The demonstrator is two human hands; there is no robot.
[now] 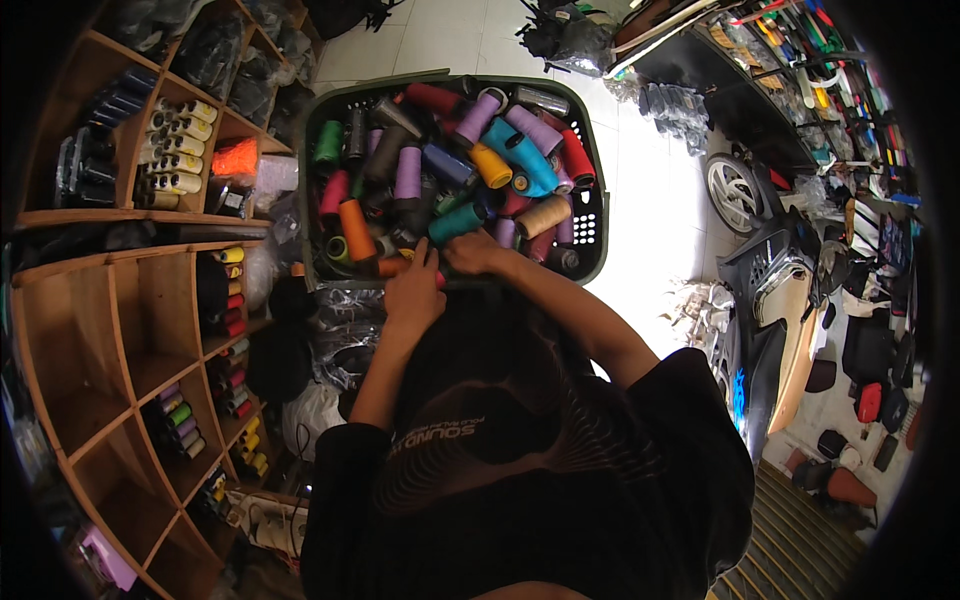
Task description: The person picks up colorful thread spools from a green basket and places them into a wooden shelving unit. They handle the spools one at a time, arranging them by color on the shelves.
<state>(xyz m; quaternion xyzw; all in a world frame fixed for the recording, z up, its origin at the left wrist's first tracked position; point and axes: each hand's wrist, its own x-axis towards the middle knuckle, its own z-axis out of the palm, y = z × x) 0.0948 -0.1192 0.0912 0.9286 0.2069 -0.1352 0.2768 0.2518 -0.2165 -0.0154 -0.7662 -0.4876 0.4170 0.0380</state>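
Note:
A dark green plastic basket (311,190) heaped with thread spools stands in front of me. My left hand (412,288) is at its near edge, fingers stretched forward and partly apart, beside an orange spool (391,266). A bit of pink-red (440,280) shows by its fingers. Just to the right, my right hand (474,254) reaches over the rim, against the near side of a teal spool (457,222); its fingertips are hidden among the spools. Around them lie a tan spool (544,216), a yellow spool (490,165), a purple spool (407,173) and a large blue spool (521,157).
Wooden cubby shelves (125,400) line the left, some holding upright spools (180,150). Plastic-wrapped bundles (345,335) lie between shelves and basket. To the right stands a motorbike (770,310) on the tiled floor (640,190). Racks of goods (800,80) fill the far right.

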